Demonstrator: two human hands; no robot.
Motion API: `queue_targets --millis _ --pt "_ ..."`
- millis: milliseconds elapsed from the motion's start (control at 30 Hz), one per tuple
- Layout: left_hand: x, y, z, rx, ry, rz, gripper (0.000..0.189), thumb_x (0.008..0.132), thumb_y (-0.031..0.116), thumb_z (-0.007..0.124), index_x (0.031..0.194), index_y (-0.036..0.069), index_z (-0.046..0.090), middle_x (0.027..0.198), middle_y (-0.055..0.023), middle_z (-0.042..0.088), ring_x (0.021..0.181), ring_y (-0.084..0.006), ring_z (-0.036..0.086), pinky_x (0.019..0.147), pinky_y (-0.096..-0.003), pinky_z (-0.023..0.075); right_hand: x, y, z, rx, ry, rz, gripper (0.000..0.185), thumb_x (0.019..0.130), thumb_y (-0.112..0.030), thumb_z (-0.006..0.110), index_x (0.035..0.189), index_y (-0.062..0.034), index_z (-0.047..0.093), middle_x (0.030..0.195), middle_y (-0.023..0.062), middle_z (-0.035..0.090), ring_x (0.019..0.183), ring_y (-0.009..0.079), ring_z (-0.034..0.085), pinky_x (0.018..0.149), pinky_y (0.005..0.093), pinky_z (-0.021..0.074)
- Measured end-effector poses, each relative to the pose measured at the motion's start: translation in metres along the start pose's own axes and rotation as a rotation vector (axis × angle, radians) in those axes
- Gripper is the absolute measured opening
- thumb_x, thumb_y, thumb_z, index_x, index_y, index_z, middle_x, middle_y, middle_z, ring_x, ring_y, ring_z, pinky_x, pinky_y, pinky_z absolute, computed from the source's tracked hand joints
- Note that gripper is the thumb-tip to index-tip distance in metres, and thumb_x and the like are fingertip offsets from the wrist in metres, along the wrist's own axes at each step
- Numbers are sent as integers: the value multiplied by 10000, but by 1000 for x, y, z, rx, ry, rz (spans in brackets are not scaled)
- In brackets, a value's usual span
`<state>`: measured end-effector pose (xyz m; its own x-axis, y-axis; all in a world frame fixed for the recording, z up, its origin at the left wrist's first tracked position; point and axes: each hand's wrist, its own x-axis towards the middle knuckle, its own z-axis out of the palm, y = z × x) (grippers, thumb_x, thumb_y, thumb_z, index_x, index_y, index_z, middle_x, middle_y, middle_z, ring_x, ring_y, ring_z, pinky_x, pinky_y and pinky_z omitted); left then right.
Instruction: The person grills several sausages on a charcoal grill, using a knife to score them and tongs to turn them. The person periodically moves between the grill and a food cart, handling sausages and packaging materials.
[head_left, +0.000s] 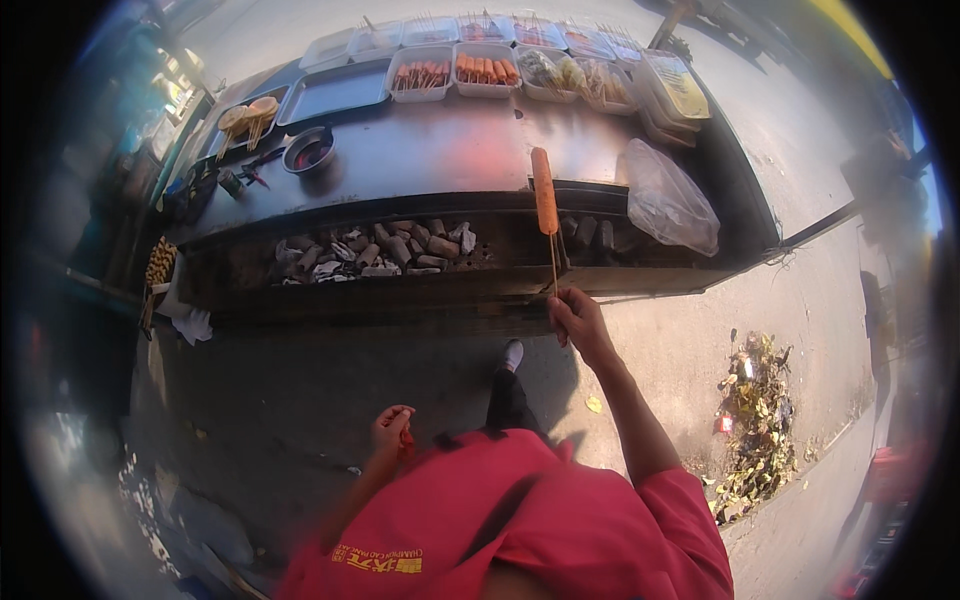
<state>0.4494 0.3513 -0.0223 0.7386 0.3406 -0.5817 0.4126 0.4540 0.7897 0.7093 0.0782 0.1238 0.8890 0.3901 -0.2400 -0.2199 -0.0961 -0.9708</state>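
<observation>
A sausage on a wooden skewer (545, 192) stands up from my right hand (577, 322), which pinches the lower end of the stick. The sausage overlaps the near edge of the metal grill cart (420, 157). Down by my waist, my left hand (393, 426) has its fingers closed around something small and red, perhaps plastic or cloth. Charcoal pieces (382, 247), some with grey ash, lie in the grill trough beyond my hands. A clear plastic bag (667, 199) rests on the cart to the right of the sausage.
Plastic tubs of skewered food (486, 71) line the far side, beside an empty metal tray (337, 94). A metal bowl (308, 152) stands left on the cart, near a tray with skewered round pieces (247, 120). Dry leaves (757, 427) lie on the ground at right.
</observation>
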Motion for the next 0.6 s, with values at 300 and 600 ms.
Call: queue_targets --millis 300,600 --pt "-19 -29 36 -82 499 -40 74 836 156 586 837 84 605 527 25 418 419 -71 368 365 -248 284 369 -79 -22 -201 -10 -143 243 888 -218 529 899 25 534 594 43 527 413 80 436 352 225 341" --pt "-4 34 90 -94 544 -77 99 864 130 559 899 44 592 521 23 405 433 -52 351 390 -221 277 578 -58 -21 -454 334 -190 401 882 -305 506 645 1 615 520 71 567 446 164 553 470 324 466"
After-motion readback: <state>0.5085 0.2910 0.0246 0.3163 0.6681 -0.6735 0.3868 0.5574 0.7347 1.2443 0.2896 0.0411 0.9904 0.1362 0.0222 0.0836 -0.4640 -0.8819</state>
